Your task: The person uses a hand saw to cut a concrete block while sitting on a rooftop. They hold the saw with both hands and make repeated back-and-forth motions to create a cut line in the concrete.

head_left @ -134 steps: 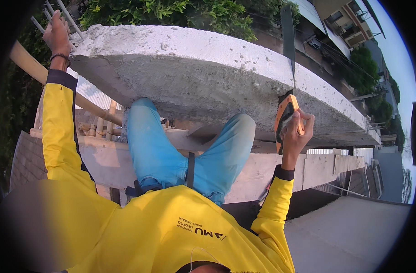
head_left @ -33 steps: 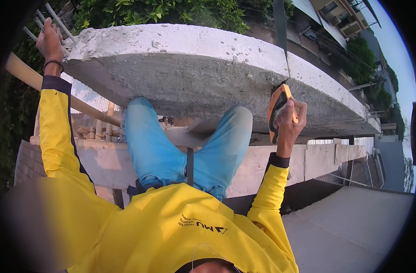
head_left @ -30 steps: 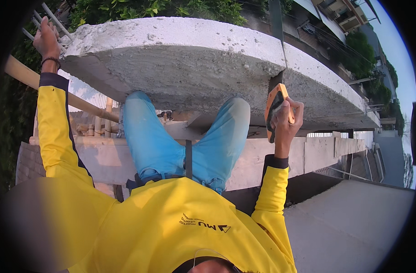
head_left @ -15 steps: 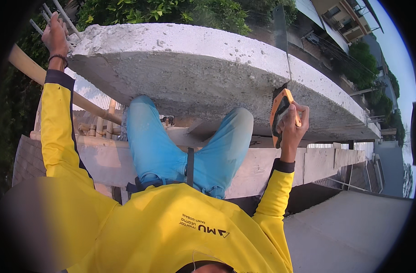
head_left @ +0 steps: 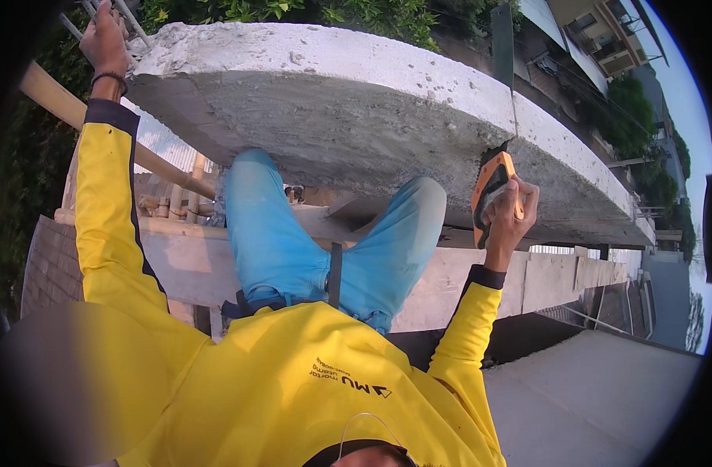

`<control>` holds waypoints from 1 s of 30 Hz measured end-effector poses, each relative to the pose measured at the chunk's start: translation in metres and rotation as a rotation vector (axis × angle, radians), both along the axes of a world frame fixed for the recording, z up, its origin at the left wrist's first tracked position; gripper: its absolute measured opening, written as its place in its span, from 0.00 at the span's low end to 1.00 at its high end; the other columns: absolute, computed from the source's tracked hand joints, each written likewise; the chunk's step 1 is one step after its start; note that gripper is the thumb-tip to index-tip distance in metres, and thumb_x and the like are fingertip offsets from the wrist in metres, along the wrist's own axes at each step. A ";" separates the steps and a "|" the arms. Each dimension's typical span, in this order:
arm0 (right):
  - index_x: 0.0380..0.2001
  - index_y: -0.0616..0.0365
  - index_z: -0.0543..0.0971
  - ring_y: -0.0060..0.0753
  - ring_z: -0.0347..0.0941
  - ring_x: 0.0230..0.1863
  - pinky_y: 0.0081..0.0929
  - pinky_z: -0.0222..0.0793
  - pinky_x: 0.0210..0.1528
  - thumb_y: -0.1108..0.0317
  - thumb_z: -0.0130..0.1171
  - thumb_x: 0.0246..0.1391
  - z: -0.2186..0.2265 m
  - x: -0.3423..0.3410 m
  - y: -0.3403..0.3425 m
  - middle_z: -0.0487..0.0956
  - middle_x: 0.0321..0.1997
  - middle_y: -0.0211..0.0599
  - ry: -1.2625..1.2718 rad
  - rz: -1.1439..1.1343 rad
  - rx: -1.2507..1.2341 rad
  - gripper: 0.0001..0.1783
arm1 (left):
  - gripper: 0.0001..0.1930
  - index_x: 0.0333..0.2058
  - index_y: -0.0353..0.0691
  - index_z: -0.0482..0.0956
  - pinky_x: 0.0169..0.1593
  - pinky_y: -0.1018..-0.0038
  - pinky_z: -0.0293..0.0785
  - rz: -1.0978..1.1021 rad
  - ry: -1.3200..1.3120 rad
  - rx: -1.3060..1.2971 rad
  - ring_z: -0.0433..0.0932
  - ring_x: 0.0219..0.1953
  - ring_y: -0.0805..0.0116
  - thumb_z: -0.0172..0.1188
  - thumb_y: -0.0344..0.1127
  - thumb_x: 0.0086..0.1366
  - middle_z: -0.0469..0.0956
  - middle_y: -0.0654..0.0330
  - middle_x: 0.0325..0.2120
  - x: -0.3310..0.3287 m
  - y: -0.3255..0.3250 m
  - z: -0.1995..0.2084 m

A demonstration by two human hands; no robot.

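My right hand [head_left: 512, 220] is wrapped round the orange-and-black handle of a handsaw [head_left: 492, 187]. The saw's dark blade passes through a narrow cut in a thick, rough grey-white wall slab [head_left: 309, 58], and its far end sticks out beyond the top edge. Part of the blade is hidden inside the slab. At the slab's far left end, my left hand [head_left: 107, 43] is closed round one of several thin metal bars [head_left: 130, 19], with a dark bracelet at the wrist. My knees, in blue trousers, rest against or close to the slab's near face.
A bamboo pole [head_left: 56, 97] slants in at the left, under my left arm. Below me runs a pale ledge [head_left: 480, 272], with a tiled roof [head_left: 52, 268] to the left. A flat grey surface [head_left: 605, 397] lies at lower right. Trees and buildings stand beyond the slab.
The whole view has shifted, so the slab appears slightly farther right and higher. The saw handle sits at a slightly different angle; both hands keep their holds.
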State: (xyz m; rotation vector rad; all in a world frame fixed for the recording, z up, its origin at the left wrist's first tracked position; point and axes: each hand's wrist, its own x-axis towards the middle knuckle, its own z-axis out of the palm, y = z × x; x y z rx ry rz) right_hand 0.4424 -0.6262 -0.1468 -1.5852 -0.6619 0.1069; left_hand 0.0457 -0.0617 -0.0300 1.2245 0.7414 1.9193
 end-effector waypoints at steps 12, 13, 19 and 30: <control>0.41 0.58 0.70 0.08 0.59 0.18 0.12 0.52 0.20 0.60 0.59 0.71 0.055 -0.161 -0.099 0.68 0.19 0.24 0.009 -0.115 -0.138 0.13 | 0.16 0.26 0.44 0.69 0.24 0.74 0.54 0.068 0.010 -0.058 0.61 0.18 0.79 0.66 0.40 0.70 0.64 0.70 0.17 0.003 -0.002 -0.005; 0.42 0.58 0.71 0.08 0.59 0.17 0.13 0.54 0.20 0.62 0.58 0.72 0.047 -0.137 -0.072 0.68 0.20 0.23 -0.003 -0.055 -0.071 0.11 | 0.16 0.26 0.44 0.69 0.24 0.74 0.54 0.069 0.010 -0.053 0.61 0.18 0.79 0.66 0.39 0.70 0.64 0.70 0.18 0.003 -0.002 -0.004; 0.46 0.56 0.74 0.09 0.63 0.17 0.13 0.58 0.18 0.56 0.59 0.72 -0.005 0.018 0.002 0.69 0.20 0.20 0.002 0.000 -0.035 0.14 | 0.15 0.30 0.40 0.74 0.24 0.76 0.57 0.045 0.015 -0.045 0.64 0.19 0.79 0.66 0.42 0.69 0.68 0.69 0.19 0.008 -0.011 0.000; 0.53 0.60 0.76 0.11 0.65 0.18 0.14 0.61 0.20 0.53 0.55 0.74 -0.022 -0.001 -0.003 0.70 0.21 0.22 -0.105 -0.047 -0.034 0.20 | 0.16 0.26 0.43 0.72 0.23 0.77 0.59 0.075 0.047 -0.065 0.65 0.18 0.79 0.66 0.43 0.69 0.69 0.70 0.19 0.009 -0.008 0.000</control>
